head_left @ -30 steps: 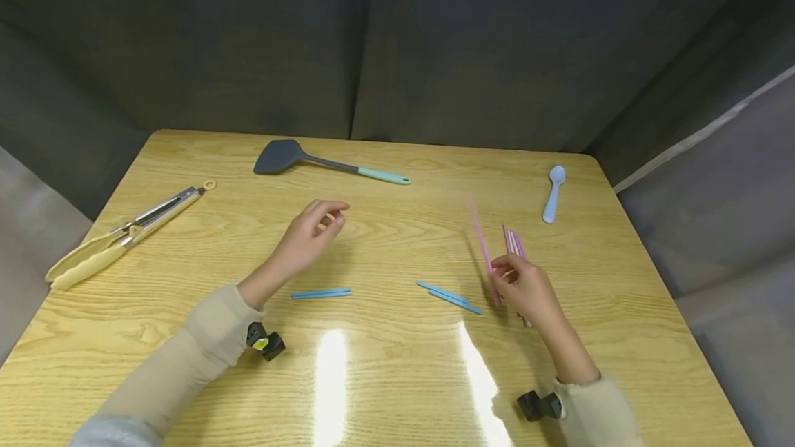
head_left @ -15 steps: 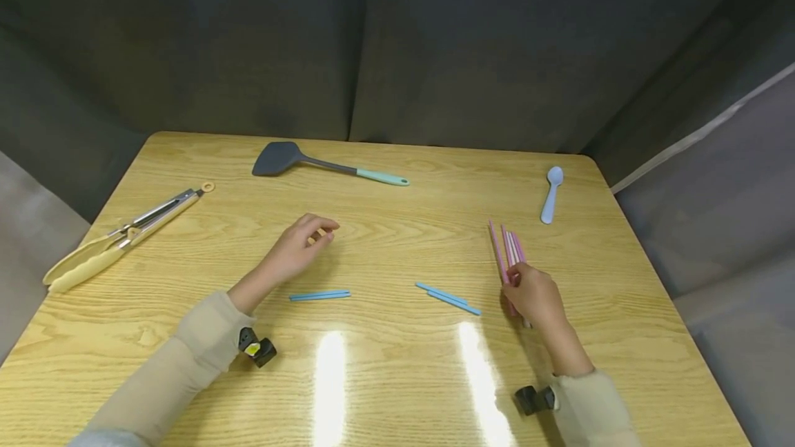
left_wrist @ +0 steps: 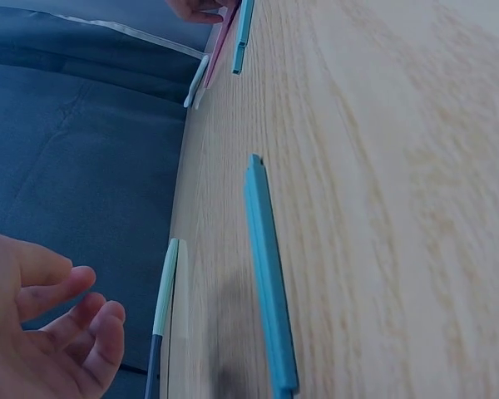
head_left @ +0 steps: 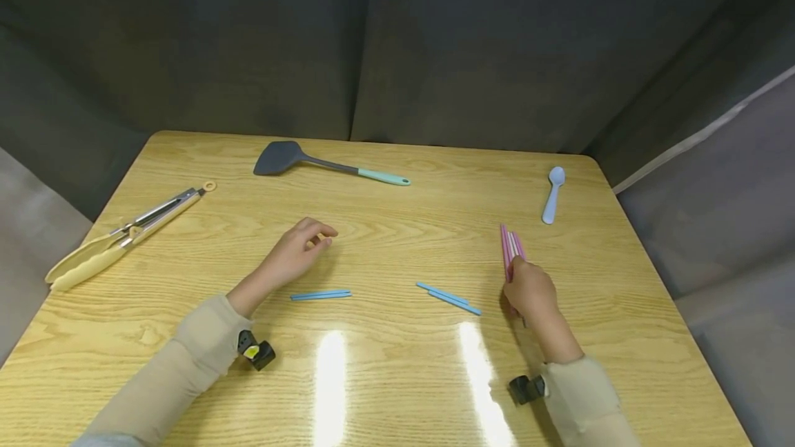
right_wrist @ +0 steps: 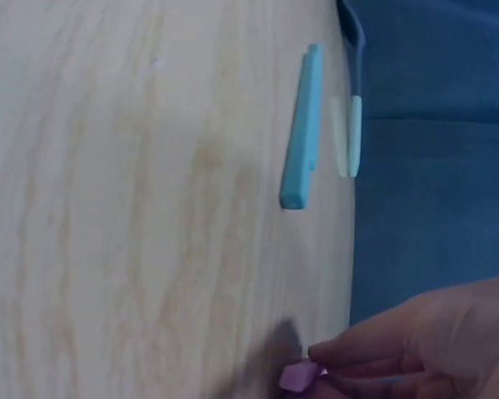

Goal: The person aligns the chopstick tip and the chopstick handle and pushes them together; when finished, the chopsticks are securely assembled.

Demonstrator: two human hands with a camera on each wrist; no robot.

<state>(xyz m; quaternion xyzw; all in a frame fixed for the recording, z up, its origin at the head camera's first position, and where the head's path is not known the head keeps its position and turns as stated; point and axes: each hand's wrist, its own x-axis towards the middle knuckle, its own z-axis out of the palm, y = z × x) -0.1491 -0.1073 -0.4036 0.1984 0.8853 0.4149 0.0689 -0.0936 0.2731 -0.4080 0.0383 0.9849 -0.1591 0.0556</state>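
My right hand (head_left: 532, 290) pinches a pink chopstick (head_left: 504, 247) over the right side of the wooden table. That chopstick lines up beside several white and pink chopsticks (head_left: 513, 243); my hand covers their near ends. In the right wrist view, the pink chopstick's squared end (right_wrist: 298, 376) shows at my thumb and fingertips. My left hand (head_left: 293, 250) hovers left of centre, holding nothing, its fingers loosely bent. Just in front of it lie two blue chopsticks (head_left: 320, 294) side by side. Another blue pair (head_left: 448, 298) rests at an angle left of my right hand.
A dark spatula (head_left: 323, 161) with a mint handle lies along the back edge. Yellow-tipped tongs (head_left: 130, 234) are at the far left. Towards the back right corner is a light blue spoon (head_left: 553, 195). Dark curtains (head_left: 360, 47) enclose the table's back and sides.
My right hand has brought the pink chopstick rightward, from apart and slanted to alongside the white and pink ones. My left hand has drawn back slightly to the left.
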